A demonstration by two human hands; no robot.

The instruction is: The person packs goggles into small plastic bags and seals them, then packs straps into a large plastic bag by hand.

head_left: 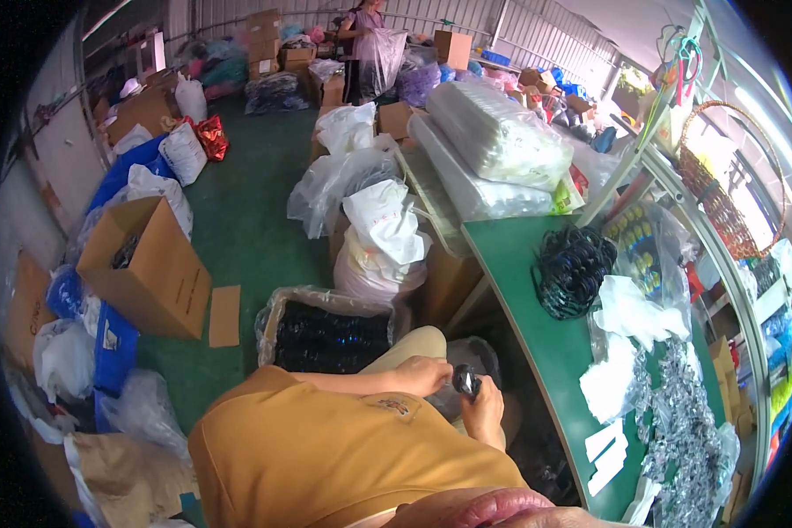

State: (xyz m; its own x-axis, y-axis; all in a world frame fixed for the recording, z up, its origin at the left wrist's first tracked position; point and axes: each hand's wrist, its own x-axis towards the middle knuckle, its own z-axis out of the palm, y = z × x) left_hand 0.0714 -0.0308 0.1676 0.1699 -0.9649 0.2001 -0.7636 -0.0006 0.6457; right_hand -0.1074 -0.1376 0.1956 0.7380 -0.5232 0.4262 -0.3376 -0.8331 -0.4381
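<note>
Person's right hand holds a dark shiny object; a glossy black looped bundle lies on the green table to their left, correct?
Wrong side: the head view shows the green table, bearing the black bundle, to their right; the right hand holds the dark shiny object.

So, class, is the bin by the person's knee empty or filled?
Not empty: shiny black pieces lie in rows inside the bin; their depth cannot be told.

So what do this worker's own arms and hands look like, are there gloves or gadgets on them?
No gloves or cables show: the left hand and right hand are bare. The left forearm is bare too, below the mustard-yellow shirt, which has a small stitched-looking emblem. Most of the right forearm is hidden.
</note>
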